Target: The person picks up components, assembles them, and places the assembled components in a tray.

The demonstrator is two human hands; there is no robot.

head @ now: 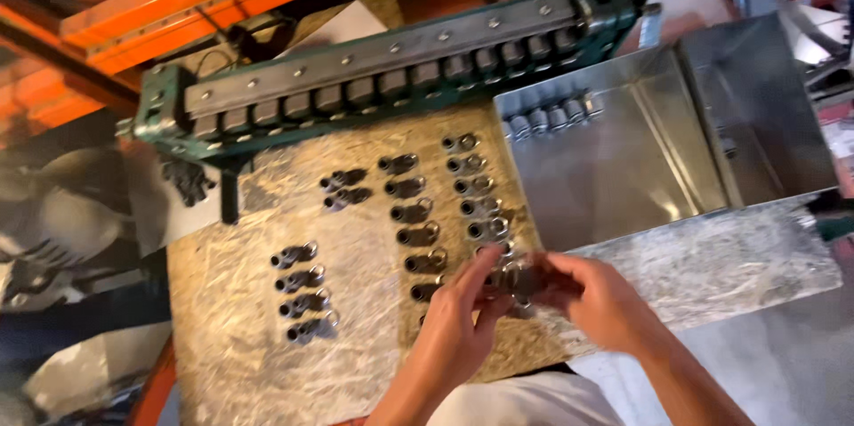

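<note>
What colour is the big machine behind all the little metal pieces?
Dark green machine with a grey steel bar, seen in the head view.

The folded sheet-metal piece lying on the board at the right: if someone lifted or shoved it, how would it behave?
The sheet-metal piece looks thin and shiny, so it is probably light for its size and slides easily on the chipboard. Its folded walls likely keep it fairly stiff. Its edges may be sharp.

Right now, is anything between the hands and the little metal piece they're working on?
Nothing visible is in the way. The left hand and right hand both already touch the small metal piece, pinching it from either side above the wooden board.
</note>
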